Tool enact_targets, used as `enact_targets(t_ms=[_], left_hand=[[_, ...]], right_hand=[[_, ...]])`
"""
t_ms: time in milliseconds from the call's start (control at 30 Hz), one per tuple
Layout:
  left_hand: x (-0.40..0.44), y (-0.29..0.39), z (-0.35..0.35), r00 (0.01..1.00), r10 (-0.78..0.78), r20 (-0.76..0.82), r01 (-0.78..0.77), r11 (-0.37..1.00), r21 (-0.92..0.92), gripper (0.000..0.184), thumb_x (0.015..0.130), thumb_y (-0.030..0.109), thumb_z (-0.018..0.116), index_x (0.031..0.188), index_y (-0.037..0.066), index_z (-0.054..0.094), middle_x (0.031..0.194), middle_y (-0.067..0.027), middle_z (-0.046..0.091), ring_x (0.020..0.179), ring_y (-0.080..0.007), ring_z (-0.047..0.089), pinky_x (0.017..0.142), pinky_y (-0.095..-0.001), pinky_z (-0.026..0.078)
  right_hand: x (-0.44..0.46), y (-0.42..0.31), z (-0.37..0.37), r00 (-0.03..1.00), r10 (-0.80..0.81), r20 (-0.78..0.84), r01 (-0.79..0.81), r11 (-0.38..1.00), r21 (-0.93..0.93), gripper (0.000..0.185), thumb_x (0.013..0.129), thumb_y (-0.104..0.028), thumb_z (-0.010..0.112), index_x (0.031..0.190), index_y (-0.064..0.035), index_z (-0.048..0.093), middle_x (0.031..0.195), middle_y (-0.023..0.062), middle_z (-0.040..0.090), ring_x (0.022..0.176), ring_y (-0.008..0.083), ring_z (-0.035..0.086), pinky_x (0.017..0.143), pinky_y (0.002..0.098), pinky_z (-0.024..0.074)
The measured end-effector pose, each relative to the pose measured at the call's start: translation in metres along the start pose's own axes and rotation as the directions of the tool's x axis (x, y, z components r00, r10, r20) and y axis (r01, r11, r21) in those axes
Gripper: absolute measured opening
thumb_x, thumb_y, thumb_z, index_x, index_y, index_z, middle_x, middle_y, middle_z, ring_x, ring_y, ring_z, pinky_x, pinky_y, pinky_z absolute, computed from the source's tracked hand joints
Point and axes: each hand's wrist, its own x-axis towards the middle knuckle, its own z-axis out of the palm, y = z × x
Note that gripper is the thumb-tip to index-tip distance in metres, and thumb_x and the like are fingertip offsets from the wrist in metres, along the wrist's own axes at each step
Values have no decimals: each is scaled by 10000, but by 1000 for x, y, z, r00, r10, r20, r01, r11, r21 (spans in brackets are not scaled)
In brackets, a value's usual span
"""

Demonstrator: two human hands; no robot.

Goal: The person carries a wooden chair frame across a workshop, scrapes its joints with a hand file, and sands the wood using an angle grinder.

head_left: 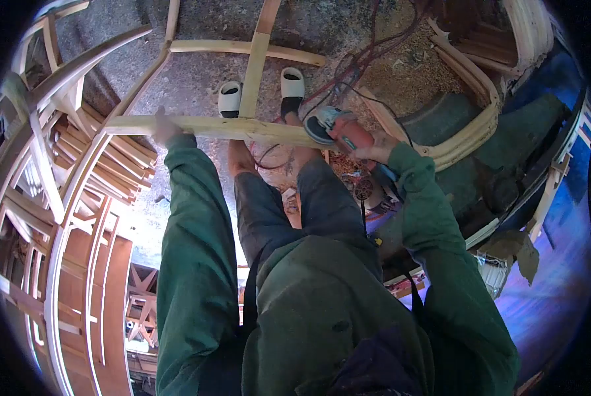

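My left hand [168, 128], somewhat blurred, is closed over the left part of a pale wooden rail [216, 127] that runs across in front of my legs. The rail belongs to a wooden frame with a centre piece [256, 66] reaching away from me. In my right hand [378, 149] is a red angle grinder [350, 130], gripped by its body. Its round disc head [320, 124] is at the right end of the rail. Whether the disc touches the wood cannot be made out.
Curved wooden frames [61, 264] are stacked on the left. At the right stand another curved wooden piece [470, 145] and a dark padded surface [526, 132]. A cable [368, 49] and wood shavings [421, 72] lie on the floor, near my white slippers [293, 82].
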Motion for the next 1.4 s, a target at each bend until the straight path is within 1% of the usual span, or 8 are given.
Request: enact_targets(t_ms=[200,300,500,533,667,767,800,1400], left_hand=[[37,-20,-11,999,-7,40,10,998,-67,400,765,153,728,992,-84,499,808,-156,534,585,-329,601,503,-416,565],[30,-17,-10,997,-29,68,35,995,-94,405,785,187,720,1008,-60,489,773,-152,536,578,-315,599,496,-419,546],[2,3,-3,998,-46,-51,44,998,-53,515,873,463,595,1090,16,459,716,-124,516,599,-309,585,544,-449,550],[-2,7,-2,997,-64,-48,65,998,19,671,872,620,483,1158,15,439,747,-134,525,625,-316,584,564,-452,553],[12,-8,-9,999,-30,32,34,991,-132,879,839,716,414,1314,-21,349,916,-193,518,759,-323,573,631,-452,541],[25,-11,-15,993,-92,79,98,992,-77,926,826,742,400,1330,-33,344,964,-198,510,823,-321,564,682,-452,530],[24,-13,-11,998,-58,-22,55,990,-126,953,775,751,501,1236,-82,490,1011,-208,569,871,-329,587,775,-446,497],[16,-10,-9,998,-51,-30,47,993,-104,970,802,761,459,1226,-111,473,990,-208,550,826,-309,565,727,-431,490]], right_hand=[[-21,18,-12,1000,-5,29,2,997,78,506,691,-403,756,995,-14,643,785,88,674,699,176,655,665,327,508],[-21,53,-16,985,95,-141,-97,995,-8,511,690,-371,771,1035,-23,628,802,86,667,711,179,661,654,324,513],[-10,-8,23,999,49,4,-49,989,141,629,687,-344,791,1170,-17,556,945,113,655,735,214,659,670,371,542],[-7,-21,31,1000,3,20,-5,995,104,644,687,-332,795,1187,-15,541,960,118,649,735,215,658,665,365,546],[-7,-61,49,994,-97,58,93,994,63,694,684,-296,812,1236,-13,501,989,130,634,748,205,652,633,331,553],[-12,-64,55,991,-127,44,121,987,104,704,682,-284,819,1243,-11,494,981,127,630,755,189,649,600,305,550],[-11,-63,56,990,-137,34,133,984,117,704,682,-282,821,1242,-10,492,978,125,629,755,183,648,588,299,549],[3,-115,88,971,-140,193,96,971,221,563,729,-245,788,1179,-29,527,907,79,625,697,162,626,577,298,549]])
